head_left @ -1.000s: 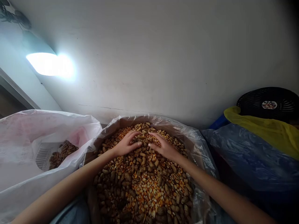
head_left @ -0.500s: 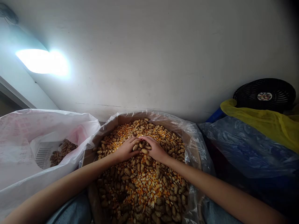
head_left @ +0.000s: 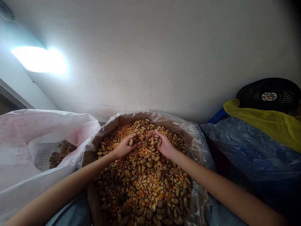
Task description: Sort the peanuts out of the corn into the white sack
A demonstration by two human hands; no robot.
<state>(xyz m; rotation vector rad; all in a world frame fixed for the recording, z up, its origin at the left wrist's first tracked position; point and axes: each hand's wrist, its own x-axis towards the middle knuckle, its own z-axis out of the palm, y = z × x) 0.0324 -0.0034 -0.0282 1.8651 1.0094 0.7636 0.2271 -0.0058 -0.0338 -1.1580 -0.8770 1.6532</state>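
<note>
A box lined with clear plastic (head_left: 199, 141) holds unshelled peanuts (head_left: 164, 213) mixed with orange and yellow corn kernels (head_left: 148, 185). Over the far half of the pile, my left hand (head_left: 124, 147) has its fingers curled round a few peanuts. Facing it across a gap, my right hand (head_left: 164, 146) also has peanuts between its curled fingers and thumb. Some peanuts lie between and just below the two hands.
On the left, a white plastic bag (head_left: 14, 175) stands open with peanuts (head_left: 62, 152) inside. To the right are a blue-tinted clear bag (head_left: 254, 147), yellow cloth (head_left: 265, 121) and a black fan (head_left: 269, 94). A pale wall (head_left: 150, 56) rises behind.
My hands were together around a cluster of peanuts and have now moved apart, left and right. Part of the cluster has dropped onto the pile; each hand keeps some peanuts.
</note>
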